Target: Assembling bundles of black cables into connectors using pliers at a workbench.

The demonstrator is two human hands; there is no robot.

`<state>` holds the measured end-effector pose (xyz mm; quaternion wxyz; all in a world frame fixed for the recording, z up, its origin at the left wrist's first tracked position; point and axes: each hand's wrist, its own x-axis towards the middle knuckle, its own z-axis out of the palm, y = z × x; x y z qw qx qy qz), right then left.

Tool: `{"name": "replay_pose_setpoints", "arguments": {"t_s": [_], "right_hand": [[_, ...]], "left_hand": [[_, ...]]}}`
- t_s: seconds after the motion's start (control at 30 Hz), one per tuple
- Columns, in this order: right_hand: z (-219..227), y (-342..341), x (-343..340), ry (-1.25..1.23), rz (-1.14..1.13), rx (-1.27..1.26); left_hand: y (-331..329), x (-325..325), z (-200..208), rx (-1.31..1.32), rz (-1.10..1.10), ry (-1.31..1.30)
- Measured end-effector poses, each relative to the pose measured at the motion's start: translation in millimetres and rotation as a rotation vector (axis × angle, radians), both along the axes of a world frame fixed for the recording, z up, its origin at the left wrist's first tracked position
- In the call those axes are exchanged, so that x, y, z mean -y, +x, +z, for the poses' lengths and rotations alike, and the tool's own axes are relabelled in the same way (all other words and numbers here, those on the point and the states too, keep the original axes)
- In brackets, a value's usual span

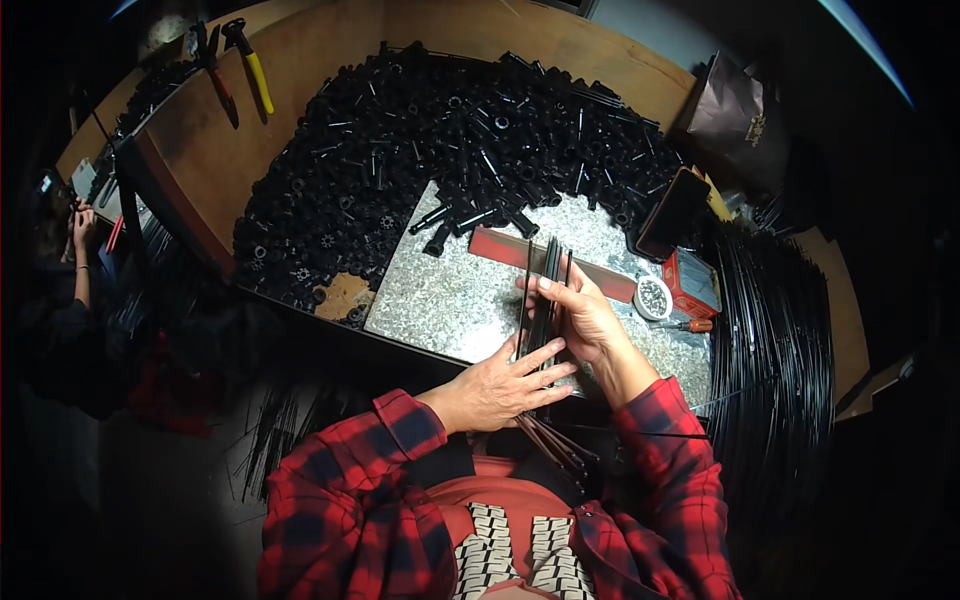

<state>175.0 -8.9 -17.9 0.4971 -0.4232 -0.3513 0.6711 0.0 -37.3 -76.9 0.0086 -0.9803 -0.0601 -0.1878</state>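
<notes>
A bundle of thin black rods (pixel 546 268) stands slanted between my two hands, over the near part of a speckled grey metal plate (pixel 420 290). Around the upper part of the bundle, the fingers of my right hand (pixel 592 318) are closed, with the thumb laid across the rods. Lower down, my left hand (pixel 500 388) grips the same rods, its fingers lying across their front. The brownish lower ends fan out beneath my left hand towards my lap. Just beyond the rods, a worn red flat bar (pixel 500 247) lies on the plate.
Black tubular parts (pixel 450 130) are heaped behind the plate. At right are a white round dish (pixel 653 298), red box (pixel 695 285), orange-handled tool (pixel 692 326), dark phone-like slab (pixel 672 212) and many long rods (pixel 775 330). Yellow-handled pincers (pixel 255 70) hang upper left; another person's hand (pixel 82 228) shows far left.
</notes>
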Motion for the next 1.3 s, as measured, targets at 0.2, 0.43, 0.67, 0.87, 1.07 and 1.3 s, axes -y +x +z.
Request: {"name": "replay_pose_setpoints", "arguments": {"t_s": [0.2, 0.43, 0.67, 0.87, 1.07, 1.3], "right_hand": [[-2.6, 3.4, -6.9, -0.02, -0.039, -0.027], [-6.4, 13.3, -14.0, 0.005, -0.123, 0.036], [-4.6, 11.7, -35.0, 0.008, -0.224, 0.069], [4.2, 28.7, -48.8, 0.164, -0.169, 0.749], [17.6, 45.4, -1.2, 0.587, -0.155, 1.479], [0.8, 52.3, 73.9, 0.698, -0.004, 1.657]], "left_hand": [[-0.9, -0.3, 8.1, -0.027, -0.007, -0.017], [-3.0, 5.8, 23.7, -0.052, 0.101, -0.104], [-3.0, 0.4, 16.3, 0.043, 0.206, -0.121], [-3.8, -5.0, 15.5, 0.093, 0.219, -0.193], [-7.5, -7.2, 15.7, 0.059, 0.203, -0.258], [-4.9, -8.6, 15.4, 0.01, 0.166, -0.227]]}}
